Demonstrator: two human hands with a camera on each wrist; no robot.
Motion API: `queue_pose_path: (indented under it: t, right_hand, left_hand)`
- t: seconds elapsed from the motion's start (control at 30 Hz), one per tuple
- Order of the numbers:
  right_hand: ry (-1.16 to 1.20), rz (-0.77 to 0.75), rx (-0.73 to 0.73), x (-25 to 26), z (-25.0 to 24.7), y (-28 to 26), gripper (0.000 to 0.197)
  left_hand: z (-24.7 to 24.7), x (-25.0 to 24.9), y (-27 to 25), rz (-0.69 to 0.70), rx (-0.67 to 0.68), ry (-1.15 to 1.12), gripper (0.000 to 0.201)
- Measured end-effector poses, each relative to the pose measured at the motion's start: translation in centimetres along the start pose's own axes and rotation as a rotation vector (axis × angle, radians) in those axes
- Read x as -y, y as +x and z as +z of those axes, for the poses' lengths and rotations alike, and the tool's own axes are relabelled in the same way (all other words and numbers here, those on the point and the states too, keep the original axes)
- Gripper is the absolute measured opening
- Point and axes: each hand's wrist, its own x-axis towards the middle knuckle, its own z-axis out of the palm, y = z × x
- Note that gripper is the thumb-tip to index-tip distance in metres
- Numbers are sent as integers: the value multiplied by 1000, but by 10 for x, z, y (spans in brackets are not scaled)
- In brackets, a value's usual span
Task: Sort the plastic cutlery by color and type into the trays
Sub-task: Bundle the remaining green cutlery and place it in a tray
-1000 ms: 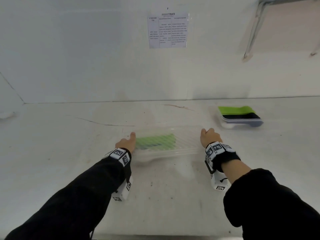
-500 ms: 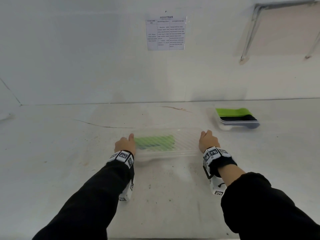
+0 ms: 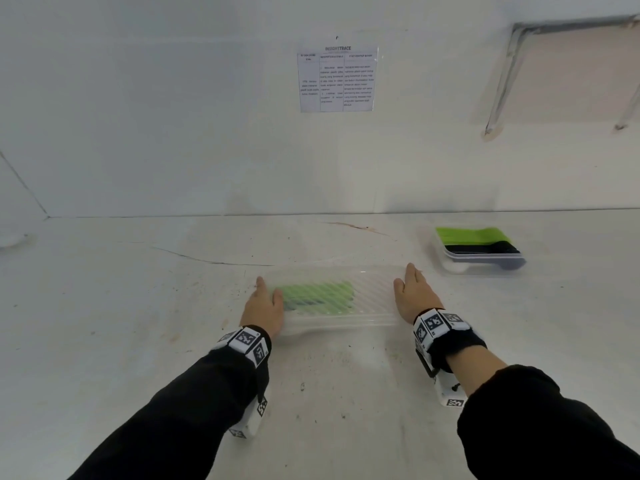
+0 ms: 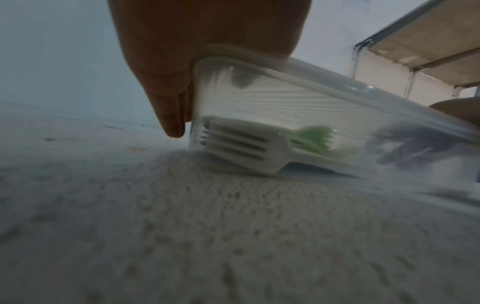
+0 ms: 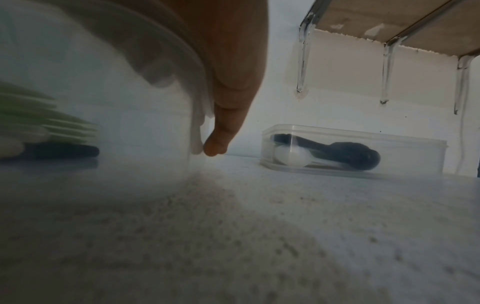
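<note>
A clear ribbed tray point(image 3: 375, 292) lies on the white table in front of me, with green cutlery point(image 3: 317, 294) in its left half. My left hand point(image 3: 265, 299) holds the tray's left end and my right hand point(image 3: 412, 292) its right end, each with the thumb over the rim and the fingers down the outer wall. In the left wrist view a white fork point(image 4: 241, 148), green forks point(image 4: 314, 139) and a dark piece point(image 4: 415, 148) show through the tray wall point(image 4: 259, 96). In the right wrist view my fingers point(image 5: 226, 127) press against that wall point(image 5: 145, 123).
A second clear tray point(image 3: 450, 263) stands at the back right, holding green and black cutlery; a black spoon point(image 5: 337, 153) and a white spoon point(image 5: 291, 157) show through its side. A white wall with a paper sheet point(image 3: 337, 79) rises behind the table. A shelf bracket point(image 3: 498, 81) hangs at the upper right.
Both hands have stayed at the tray's ends, and their fingers have stretched forward along the end walls. The tray looks blurred in the wrist views.
</note>
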Motion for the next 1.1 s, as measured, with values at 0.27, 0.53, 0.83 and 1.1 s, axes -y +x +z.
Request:
queue_pose_path:
  t: [0.27,0.53,0.83,1.1]
  right_hand:
    - [-9,-59,37,-9,0,6,55]
    - [28,47,-8,-8,-2,8,58]
    - [242,66,-103,23,-8,70,58]
    - [332,21,-88,63,-8,185,57]
  left_hand:
    - [-4,5,11,108,108,128,53]
    - [-5,3,3,40,39,-97,58]
    - [-22,-17,73,68,-37,-93,58]
    - [-32,-52,202,84,-121,-106,55]
